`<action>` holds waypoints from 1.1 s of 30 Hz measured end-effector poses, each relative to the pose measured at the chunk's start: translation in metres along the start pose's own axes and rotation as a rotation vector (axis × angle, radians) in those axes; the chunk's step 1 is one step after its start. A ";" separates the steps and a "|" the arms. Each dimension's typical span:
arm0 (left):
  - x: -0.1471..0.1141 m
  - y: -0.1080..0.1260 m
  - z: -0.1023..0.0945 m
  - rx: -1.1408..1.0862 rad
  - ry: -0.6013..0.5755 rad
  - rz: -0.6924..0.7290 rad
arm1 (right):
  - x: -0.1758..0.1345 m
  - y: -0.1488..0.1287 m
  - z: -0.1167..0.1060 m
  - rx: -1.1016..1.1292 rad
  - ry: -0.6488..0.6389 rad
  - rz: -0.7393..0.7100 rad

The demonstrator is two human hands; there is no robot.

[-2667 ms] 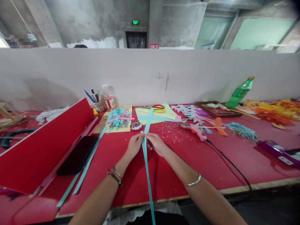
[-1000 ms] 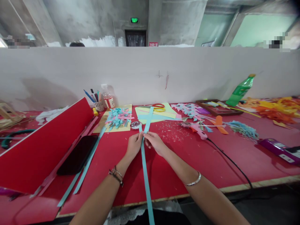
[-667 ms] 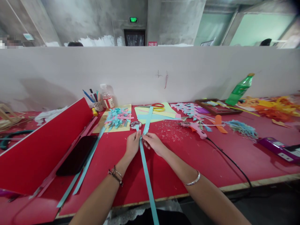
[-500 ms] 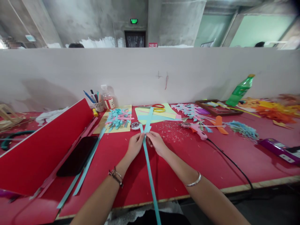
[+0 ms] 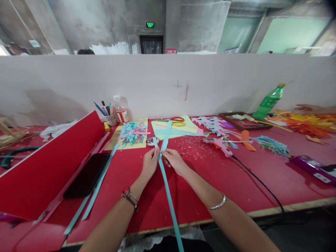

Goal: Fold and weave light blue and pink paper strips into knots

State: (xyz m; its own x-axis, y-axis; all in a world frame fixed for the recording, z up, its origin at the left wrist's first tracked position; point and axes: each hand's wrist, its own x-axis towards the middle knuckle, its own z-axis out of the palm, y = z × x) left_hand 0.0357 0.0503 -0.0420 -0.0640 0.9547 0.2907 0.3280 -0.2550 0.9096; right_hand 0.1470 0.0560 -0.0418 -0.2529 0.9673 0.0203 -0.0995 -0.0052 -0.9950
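Note:
Light blue paper strips (image 5: pixel 168 190) cross between my two hands above the red tabletop. My left hand (image 5: pixel 150 161) pinches them from the left, its thumb on top. From the right, my right hand (image 5: pixel 173 160) pinches at the same crossing, fingers curled under. One long strip runs down over the table's front edge toward me; another points away to the coloured paper sheets (image 5: pixel 157 130). Just beyond my left hand lies a round badge (image 5: pixel 152 141). Red and yellow scissors (image 5: pixel 177 121) rest on the sheets.
On the left, a black phone (image 5: pixel 88 175) lies by a red board (image 5: pixel 52 164). To the right are a pink glue gun (image 5: pixel 219 144) with a black cord, paper scraps and a green bottle (image 5: pixel 269 101). Another person's hand (image 5: pixel 306 108) is at orange paper, far right.
Both hands have shifted slightly toward me. The upper strip ends have spread apart, the left one tilting further left. The other person's hand at the far right has moved left.

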 end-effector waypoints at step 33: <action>-0.002 0.002 0.002 -0.044 -0.151 0.072 | -0.001 -0.002 0.000 0.057 0.022 -0.084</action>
State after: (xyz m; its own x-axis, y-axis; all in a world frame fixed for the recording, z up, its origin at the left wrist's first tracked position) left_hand 0.0381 0.0484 -0.0415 0.1018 0.9452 0.3102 0.2847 -0.3265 0.9013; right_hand 0.1475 0.0556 -0.0398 -0.2204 0.9702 0.1009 -0.1741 0.0626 -0.9827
